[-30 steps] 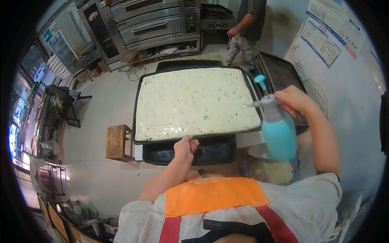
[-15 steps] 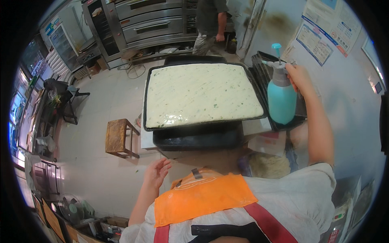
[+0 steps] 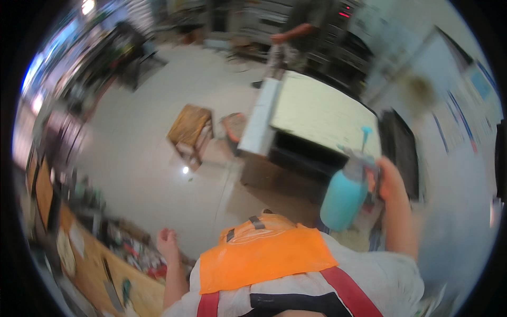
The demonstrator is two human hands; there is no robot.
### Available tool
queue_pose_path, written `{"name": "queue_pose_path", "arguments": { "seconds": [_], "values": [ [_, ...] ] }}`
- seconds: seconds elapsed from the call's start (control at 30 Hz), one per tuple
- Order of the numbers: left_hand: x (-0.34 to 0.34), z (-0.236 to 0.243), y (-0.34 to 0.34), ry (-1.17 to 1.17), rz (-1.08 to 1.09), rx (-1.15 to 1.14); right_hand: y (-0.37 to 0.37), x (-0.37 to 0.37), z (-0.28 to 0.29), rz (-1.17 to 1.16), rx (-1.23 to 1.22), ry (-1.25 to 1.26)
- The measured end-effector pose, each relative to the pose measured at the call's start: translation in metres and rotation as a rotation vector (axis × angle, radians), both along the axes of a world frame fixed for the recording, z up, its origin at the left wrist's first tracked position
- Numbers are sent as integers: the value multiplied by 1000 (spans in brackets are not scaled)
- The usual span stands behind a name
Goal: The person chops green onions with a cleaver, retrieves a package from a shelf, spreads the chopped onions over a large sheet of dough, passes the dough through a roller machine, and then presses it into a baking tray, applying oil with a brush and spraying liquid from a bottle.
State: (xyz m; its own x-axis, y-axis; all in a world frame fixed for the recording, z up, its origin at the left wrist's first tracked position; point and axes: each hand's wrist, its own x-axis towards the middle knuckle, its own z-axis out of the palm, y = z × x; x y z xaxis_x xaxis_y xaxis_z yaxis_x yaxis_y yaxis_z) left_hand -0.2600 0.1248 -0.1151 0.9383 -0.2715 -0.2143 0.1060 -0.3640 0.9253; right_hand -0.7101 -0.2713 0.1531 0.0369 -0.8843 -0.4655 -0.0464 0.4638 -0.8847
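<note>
My right hand (image 3: 388, 179) is wrapped round the grey handle of a turquoise pump spray bottle (image 3: 344, 201). The bottle hangs tilted in front of the tray's near right corner, its pump knob up. Low on the left, my left hand (image 3: 167, 243) is held away from everything, its fingers curled in and nothing visible in them. Ahead of me a black tray (image 3: 303, 138) rests on a stand, filled with a flat, pale sheet of dough (image 3: 322, 108). Motion blur hides the green flecks on its surface.
A wooden stool (image 3: 190, 126) stands on the floor left of the stand. Dark trays (image 3: 401, 148) lean by the right wall. Beyond the dough, another person (image 3: 301, 31) stands near the ovens. A wooden board (image 3: 127, 285) with tools on it lies at lower left.
My view has swung to the left, so the tray sits further right. The spray bottle has come down and nearer to me, away from the trays. My left hand's fingers have curled in.
</note>
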Motion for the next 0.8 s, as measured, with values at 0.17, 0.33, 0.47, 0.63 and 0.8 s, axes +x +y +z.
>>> {"name": "queue_pose_path", "arguments": {
  "seconds": [0.17, 0.33, 0.47, 0.63, 0.8],
  "values": [
    [-11, 9, 133, -480, 223, 775, 61, 109, -38, 645, -182, 235],
    [-48, -37, 166, -660, 323, 984, 85, 279, -130, 1232, -222, 433],
    [-63, -33, 160, -543, 348, 900, 129, 375, -319, 1867, -488, 512],
    [-58, -27, 157, -424, 381, 878, 269, 473, -456, 2352, -420, 436],
    [-50, -14, 157, -344, 413, 854, 422, 523, -566, 2719, -540, 177]
  ]
}}
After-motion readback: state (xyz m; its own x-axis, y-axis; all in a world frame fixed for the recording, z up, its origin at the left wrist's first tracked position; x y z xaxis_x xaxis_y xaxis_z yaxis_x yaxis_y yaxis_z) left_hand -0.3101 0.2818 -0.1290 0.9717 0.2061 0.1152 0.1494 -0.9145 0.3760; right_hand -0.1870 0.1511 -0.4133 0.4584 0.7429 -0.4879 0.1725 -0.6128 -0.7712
